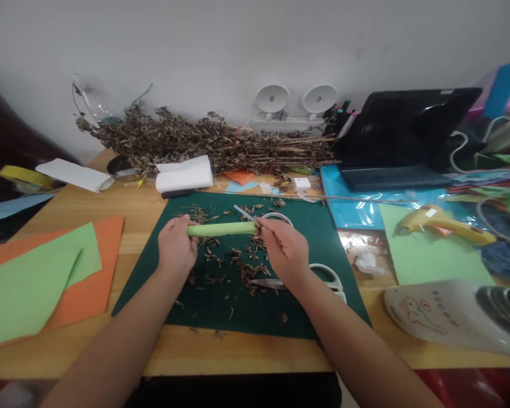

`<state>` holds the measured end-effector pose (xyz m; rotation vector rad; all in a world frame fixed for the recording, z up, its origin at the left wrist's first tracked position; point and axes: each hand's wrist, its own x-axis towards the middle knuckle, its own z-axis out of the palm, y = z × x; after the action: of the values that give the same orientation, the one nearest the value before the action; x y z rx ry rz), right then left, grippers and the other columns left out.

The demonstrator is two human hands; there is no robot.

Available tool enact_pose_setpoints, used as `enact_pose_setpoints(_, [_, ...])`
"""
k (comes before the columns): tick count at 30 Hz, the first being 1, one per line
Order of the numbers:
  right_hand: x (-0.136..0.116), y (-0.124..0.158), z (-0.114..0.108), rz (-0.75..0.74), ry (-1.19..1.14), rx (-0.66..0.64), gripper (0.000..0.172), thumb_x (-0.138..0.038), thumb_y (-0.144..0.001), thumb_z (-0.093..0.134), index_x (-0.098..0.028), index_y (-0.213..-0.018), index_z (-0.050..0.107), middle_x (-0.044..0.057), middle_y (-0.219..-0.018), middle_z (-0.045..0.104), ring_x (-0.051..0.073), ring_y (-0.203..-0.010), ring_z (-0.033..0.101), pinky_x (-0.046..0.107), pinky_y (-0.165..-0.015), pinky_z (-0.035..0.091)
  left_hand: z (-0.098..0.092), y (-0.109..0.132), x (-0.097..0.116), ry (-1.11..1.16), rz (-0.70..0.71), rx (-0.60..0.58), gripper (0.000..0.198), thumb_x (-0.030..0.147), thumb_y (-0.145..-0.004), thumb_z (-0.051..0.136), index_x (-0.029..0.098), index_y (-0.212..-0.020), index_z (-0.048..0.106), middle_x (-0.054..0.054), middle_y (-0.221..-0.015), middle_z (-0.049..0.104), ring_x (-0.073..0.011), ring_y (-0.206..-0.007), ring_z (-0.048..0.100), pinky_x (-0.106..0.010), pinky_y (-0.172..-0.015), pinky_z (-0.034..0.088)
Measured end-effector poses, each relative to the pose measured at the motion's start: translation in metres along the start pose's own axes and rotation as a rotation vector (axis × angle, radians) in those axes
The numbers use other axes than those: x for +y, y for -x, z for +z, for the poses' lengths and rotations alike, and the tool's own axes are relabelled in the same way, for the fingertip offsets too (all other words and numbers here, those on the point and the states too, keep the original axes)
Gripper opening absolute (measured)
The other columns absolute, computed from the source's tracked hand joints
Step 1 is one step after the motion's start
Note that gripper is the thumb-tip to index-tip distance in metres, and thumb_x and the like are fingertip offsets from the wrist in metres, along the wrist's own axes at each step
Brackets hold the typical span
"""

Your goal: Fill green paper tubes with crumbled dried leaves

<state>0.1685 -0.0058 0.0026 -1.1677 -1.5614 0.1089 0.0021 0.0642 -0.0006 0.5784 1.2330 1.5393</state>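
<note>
A light green paper tube (223, 229) is held level above the dark green cutting mat (221, 317). My left hand (176, 246) is closed round its left end. At the other end, my right hand (285, 249) has its fingers pinched together over a tuft of brown dried leaves (256, 225) at the tube's opening. Exactly how far the leaves reach inside is hidden. Under my right wrist lie white-handled scissors (329, 276), partly covered, blades pointing left. Crumbled dried leaves (238, 260) are scattered over the mat. A thin translucent stick (243, 212) shows just behind the tube.
Bundled dried plants (187, 139) line the wall behind white paper rolls (185, 174). Green sheets (25, 283) lie over orange paper at left. On the right are a yellow glue gun (446, 222), a white bottle (442, 314) on its side and a black tablet (408, 130).
</note>
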Motion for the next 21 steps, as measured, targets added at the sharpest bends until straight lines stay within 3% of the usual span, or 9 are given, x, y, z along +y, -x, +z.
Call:
enact_pose_setpoints(6, [-0.001, 0.002, 0.002, 0.105, 0.042, -0.011, 0.019, -0.026, -0.072, 0.055, -0.015, -0.086, 0.061, 0.003, -0.071, 0.065, 0.011, -0.057, 0.058, 0.023, -0.054, 0.049, -0.004, -0.002, -0.002, -0.043, 0.037, -0.043, 0.017, 0.017, -0.064, 0.053, 0.016, -0.051, 0.043, 0.003, -0.044, 0.049, -0.0052, -0.033, 0.039, -0.016, -0.03, 0.026])
enact_pose_setpoints(13, [0.0, -0.001, 0.001, 0.274, -0.054, -0.041, 0.012, -0.02, -0.074, 0.053, -0.019, -0.081, 0.063, 0.0, -0.071, 0.066, 0.01, -0.061, 0.059, 0.022, -0.057, 0.048, -0.005, -0.003, -0.003, -0.041, 0.064, -0.062, 0.016, 0.013, -0.066, 0.051, 0.016, -0.052, 0.044, 0.003, -0.043, 0.049, -0.0057, -0.033, 0.04, -0.016, -0.031, 0.027])
enact_pose_setpoints(21, [0.009, 0.002, 0.004, 0.308, -0.121, -0.007, 0.009, -0.02, -0.072, 0.054, -0.021, -0.081, 0.055, -0.003, -0.071, 0.061, 0.008, -0.059, 0.056, 0.019, -0.053, 0.046, -0.003, -0.002, -0.003, -0.038, 0.085, -0.071, 0.018, 0.013, -0.066, 0.051, 0.015, -0.05, 0.043, 0.003, -0.044, 0.049, -0.0055, -0.033, 0.04, -0.017, -0.032, 0.027])
